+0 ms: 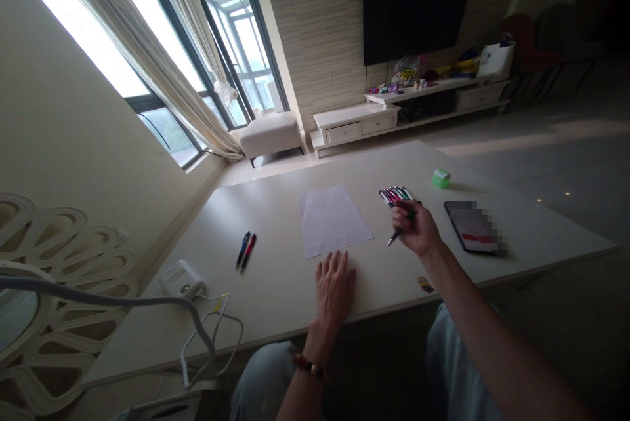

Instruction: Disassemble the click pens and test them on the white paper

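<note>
White paper could skid if nudged, the left hand flat only at its near edge; right hand grips a pen.

The left hand lies back upward, fingers stretched forward and slightly parted; the left forearm trails behind them; the right hand, well to the right of those fingertips, is curled in a grip; the right forearm slants back rightward from its fingers.
</note>
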A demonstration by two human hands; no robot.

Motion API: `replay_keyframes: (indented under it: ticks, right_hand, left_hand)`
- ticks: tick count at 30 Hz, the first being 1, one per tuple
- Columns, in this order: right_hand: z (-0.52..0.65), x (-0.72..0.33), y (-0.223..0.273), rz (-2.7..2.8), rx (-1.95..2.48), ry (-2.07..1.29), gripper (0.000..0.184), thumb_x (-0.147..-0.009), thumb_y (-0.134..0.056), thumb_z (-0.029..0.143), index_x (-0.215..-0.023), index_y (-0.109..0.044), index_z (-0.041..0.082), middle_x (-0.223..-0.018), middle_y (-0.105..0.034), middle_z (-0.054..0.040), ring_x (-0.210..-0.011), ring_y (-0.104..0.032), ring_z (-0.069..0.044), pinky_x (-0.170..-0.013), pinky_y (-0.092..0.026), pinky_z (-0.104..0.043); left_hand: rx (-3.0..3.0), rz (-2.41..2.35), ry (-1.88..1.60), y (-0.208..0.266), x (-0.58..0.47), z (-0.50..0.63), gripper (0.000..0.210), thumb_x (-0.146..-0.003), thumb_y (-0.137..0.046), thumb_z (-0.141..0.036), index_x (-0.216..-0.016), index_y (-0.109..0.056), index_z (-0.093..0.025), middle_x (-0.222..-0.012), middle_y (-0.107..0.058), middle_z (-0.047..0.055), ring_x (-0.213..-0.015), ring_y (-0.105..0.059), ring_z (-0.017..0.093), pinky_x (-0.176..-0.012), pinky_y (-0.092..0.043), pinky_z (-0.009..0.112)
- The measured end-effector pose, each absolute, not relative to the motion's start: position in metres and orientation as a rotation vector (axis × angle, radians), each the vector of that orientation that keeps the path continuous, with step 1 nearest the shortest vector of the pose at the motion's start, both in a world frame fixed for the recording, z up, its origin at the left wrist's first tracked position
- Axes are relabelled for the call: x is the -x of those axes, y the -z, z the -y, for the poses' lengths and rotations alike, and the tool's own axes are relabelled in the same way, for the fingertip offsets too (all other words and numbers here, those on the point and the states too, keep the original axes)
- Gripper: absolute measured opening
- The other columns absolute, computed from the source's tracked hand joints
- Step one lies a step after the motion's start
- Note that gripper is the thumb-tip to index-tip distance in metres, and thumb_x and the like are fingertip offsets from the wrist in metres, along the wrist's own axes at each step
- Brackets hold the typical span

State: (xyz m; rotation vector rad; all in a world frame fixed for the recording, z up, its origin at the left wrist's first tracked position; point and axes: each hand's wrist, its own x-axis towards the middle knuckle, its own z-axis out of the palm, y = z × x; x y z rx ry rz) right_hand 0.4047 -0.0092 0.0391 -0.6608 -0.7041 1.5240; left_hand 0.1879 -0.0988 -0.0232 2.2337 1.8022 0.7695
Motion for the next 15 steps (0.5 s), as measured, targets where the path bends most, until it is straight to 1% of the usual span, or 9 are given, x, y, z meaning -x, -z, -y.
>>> replay_keyframes:
  ticks: [2,4,5,6,8,10,12,15]
  right_hand:
    - [0.007,-0.405,-0.036,0.757,0.815,-1.485,0.030,-0.081,-0.037,0.038,-0.071,-0.057,0.017,-0.052,-0.055,-0.0031,-0.044,-0.050,-0.014,-0.041,-0.038,-0.024]
    - [0.006,-0.405,-0.032,0.833,0.985,-1.482,0.043,-0.083,-0.031,0.045,-0.073,-0.060,0.014,-0.054,-0.060,-0.0076,-0.046,-0.055,-0.016,-0.043,-0.042,-0.026]
    - [0.006,-0.404,-0.029,0.880,1.053,-1.485,0.046,-0.083,-0.032,0.048,-0.073,-0.061,0.013,-0.054,-0.061,-0.0086,-0.046,-0.056,-0.017,-0.042,-0.043,-0.026]
    - [0.006,-0.403,-0.026,0.931,1.099,-1.472,0.045,-0.081,-0.038,0.050,-0.073,-0.061,0.013,-0.055,-0.062,-0.0085,-0.045,-0.056,-0.016,-0.042,-0.042,-0.025]
    - [0.005,-0.401,-0.020,1.016,1.131,-1.382,0.037,-0.076,-0.052,0.050,-0.072,-0.060,0.014,-0.056,-0.062,-0.0058,-0.043,-0.054,-0.013,-0.039,-0.040,-0.021]
    - [0.005,-0.398,-0.015,1.058,1.134,-1.277,0.032,-0.072,-0.059,0.047,-0.069,-0.057,0.015,-0.052,-0.059,-0.0018,-0.039,-0.050,-0.011,-0.035,-0.036,-0.019]
    - [0.004,-0.395,-0.010,1.078,1.156,-1.264,0.035,-0.076,-0.052,0.049,-0.067,-0.056,0.015,-0.043,-0.054,0.0006,-0.032,-0.045,-0.010,-0.030,-0.031,-0.019]
    - [0.003,-0.390,-0.005,1.117,1.220,-1.338,0.050,-0.083,-0.034,0.054,-0.068,-0.059,0.013,-0.033,-0.048,0.0002,-0.026,-0.042,-0.011,-0.027,-0.030,-0.020]
  left_hand:
    - [-2.239,-1.776,-0.792,0.022,-0.188,0.094,0.042,-0.086,-0.046,-0.035,-0.127,-0.048,-0.024,-0.138,-0.043,0.010,-0.131,-0.030,0.030,-0.107,-0.016,0.052]
    - [-2.241,-1.782,-0.774,0.022,-0.188,0.092,0.043,-0.086,-0.045,-0.037,-0.128,-0.047,-0.024,-0.139,-0.041,0.010,-0.132,-0.027,0.030,-0.107,-0.014,0.053]
    - [-2.240,-1.801,-0.750,0.022,-0.189,0.093,0.043,-0.087,-0.044,-0.037,-0.128,-0.047,-0.024,-0.138,-0.042,0.010,-0.132,-0.028,0.030,-0.107,-0.014,0.054]
    - [-2.242,-1.828,-0.718,0.023,-0.189,0.096,0.042,-0.087,-0.043,-0.037,-0.127,-0.047,-0.024,-0.137,-0.044,0.011,-0.131,-0.029,0.031,-0.107,-0.015,0.054]
    - [-2.257,-1.890,-0.671,0.023,-0.191,0.104,0.041,-0.088,-0.040,-0.033,-0.127,-0.048,-0.022,-0.133,-0.048,0.012,-0.128,-0.033,0.031,-0.106,-0.016,0.054]
    - [-2.288,-1.921,-0.672,0.023,-0.193,0.113,0.041,-0.089,-0.038,-0.030,-0.128,-0.047,-0.021,-0.131,-0.050,0.012,-0.126,-0.036,0.030,-0.106,-0.019,0.053]
    - [-2.345,-1.871,-0.674,0.023,-0.194,0.120,0.043,-0.090,-0.037,-0.031,-0.130,-0.044,-0.022,-0.135,-0.046,0.011,-0.127,-0.034,0.029,-0.106,-0.021,0.051]
    - [-2.417,-1.740,-0.642,0.022,-0.195,0.125,0.045,-0.090,-0.038,-0.035,-0.133,-0.041,-0.023,-0.141,-0.039,0.009,-0.132,-0.028,0.029,-0.107,-0.020,0.052]
